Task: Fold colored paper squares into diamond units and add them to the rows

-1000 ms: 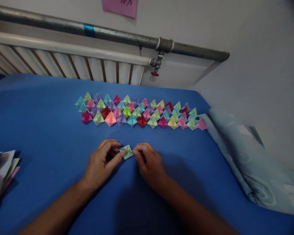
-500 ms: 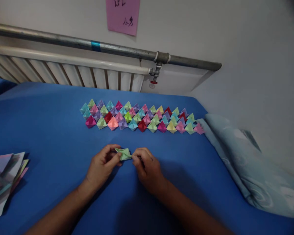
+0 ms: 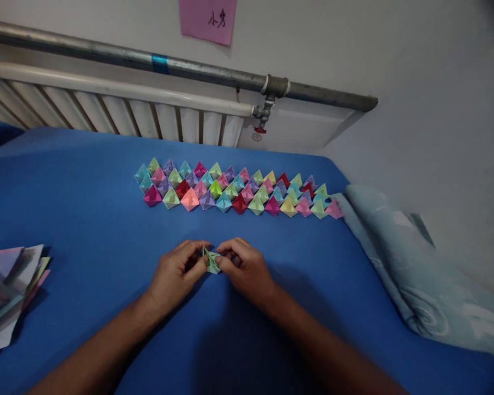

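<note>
A pale green folded paper boat [image 3: 212, 262] is held between my two hands, low over the blue surface. My left hand [image 3: 180, 270] pinches its left end between thumb and fingers. At its right end, the thumb and fingers of my right hand [image 3: 247, 270] are closed on the paper. Parts of the boat are hidden behind my fingers. Beyond my hands, several rows of similar folded paper boats [image 3: 223, 202] in pink, green, blue, purple, red and yellow stand close together.
A stack of coloured paper sheets [image 3: 12, 291] lies at the left. A folded light blue blanket [image 3: 399, 269] lies along the right side of the blue surface [image 3: 107, 230]. Behind are a white radiator [image 3: 127, 112] and a metal pipe [image 3: 107, 55] with a red-handled valve [image 3: 260, 130].
My right hand has shifted its grip from the boat's right tip onto its right side, with the thumb now on the paper. The boat has turned slightly. The camera view has tilted down a little.
</note>
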Available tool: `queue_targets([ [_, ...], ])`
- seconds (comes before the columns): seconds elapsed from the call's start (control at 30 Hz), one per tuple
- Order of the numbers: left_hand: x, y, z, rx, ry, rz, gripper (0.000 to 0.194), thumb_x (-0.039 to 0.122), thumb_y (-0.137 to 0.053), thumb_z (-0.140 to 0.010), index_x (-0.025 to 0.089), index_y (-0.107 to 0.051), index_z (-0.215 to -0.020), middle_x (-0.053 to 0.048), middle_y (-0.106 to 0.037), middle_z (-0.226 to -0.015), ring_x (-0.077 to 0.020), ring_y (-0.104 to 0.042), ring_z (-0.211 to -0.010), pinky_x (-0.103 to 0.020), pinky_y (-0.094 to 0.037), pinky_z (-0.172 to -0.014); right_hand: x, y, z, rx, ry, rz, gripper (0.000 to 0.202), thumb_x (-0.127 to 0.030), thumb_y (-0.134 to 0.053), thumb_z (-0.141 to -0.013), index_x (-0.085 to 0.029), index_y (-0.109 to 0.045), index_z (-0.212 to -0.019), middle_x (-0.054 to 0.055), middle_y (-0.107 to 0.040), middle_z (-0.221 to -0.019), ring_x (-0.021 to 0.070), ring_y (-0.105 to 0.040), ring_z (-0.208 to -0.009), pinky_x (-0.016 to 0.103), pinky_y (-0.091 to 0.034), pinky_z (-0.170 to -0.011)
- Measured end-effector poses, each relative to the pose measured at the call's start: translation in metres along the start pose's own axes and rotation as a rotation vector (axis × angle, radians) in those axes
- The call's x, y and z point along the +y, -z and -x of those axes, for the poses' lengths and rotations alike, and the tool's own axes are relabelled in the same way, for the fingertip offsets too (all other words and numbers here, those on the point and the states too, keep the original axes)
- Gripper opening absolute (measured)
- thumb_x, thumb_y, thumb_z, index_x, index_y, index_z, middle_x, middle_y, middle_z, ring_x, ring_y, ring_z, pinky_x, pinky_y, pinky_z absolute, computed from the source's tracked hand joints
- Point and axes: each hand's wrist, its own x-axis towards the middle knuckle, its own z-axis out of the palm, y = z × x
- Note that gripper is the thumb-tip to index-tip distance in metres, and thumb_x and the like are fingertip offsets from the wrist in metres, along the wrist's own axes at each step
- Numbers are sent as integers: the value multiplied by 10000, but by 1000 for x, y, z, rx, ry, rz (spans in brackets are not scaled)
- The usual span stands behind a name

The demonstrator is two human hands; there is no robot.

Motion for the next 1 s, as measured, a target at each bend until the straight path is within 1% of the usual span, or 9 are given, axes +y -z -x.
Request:
queue_targets([
  [0.13,2,1,0,-34,-28,-1,282,290,-559,-825,205,-678,-1066,-22,-702,-835,-131,-637,-657,-266,-521,-644,3,-2,-2,-48,26,45,123,-114,-559,-752,-204,-641,-763,-25,-578,-705,106,-521,-641,219,-409,-628],
  [0.23,2,0,1,-24,-53,-12,290,275,-540,-830,210,-681,-1075,-16,-708,-822,-131,-639,-669,-264,-525,-657,4,-1,-2,-72,67,85,131,-131,-532,-805,-196,-633,-753,-23,-575,-687,107,-517,-636,224,-391,-627],
  [0.33,1,-1,3,-10,-23,-17,291,268,-547,-817,212,-676,-1072,-17,-715,-837,-141,-649,-698,-267,-527,-658,4,-1,-2,-68,93,111,149,-145,-517,-840,-192,-621,-745,-18,-587,-692,109,-522,-645,227,-384,-635],
  [0.47,0,-2,4,-29,24,-3,234,250,-543,-805,207,-679,-990,-17,-718,-834,-142,-655,-703,-264,-518,-646,4,-3,-1,-66,101,125,148,-127,-514,-834,-185,-619,-747,-15,-594,-702,107,-531,-654,224,-383,-640],
  [0.63,4,-2,5,-8,-24,-50,159,255,-550,-820,214,-681,-901,2,-695,-778,-125,-626,-664,-250,-490,-638,4,-6,-2,-85,86,145,132,-99,-543,-785,-187,-629,-737,-33,-567,-670,93,-495,-607,214,-362,-608],
  [0.83,7,-1,5,-6,-18,-71,148,261,-529,-850,211,-668,-842,3,-678,-741,-124,-609,-655,-246,-472,-634,3,-8,-1,-125,77,156,135,-141,-535,-825,-198,-626,-743,-32,-573,-675,100,-498,-620,220,-365,-613],
  [1.0,7,-1,5,-18,10,-60,137,262,-536,-836,215,-663,-811,7,-676,-734,-129,-610,-659,-249,-460,-624,2,-8,0,-119,66,174,144,-115,-526,-811,-196,-606,-723,-31,-559,-662,104,-486,-611,228,-347,-599],
])
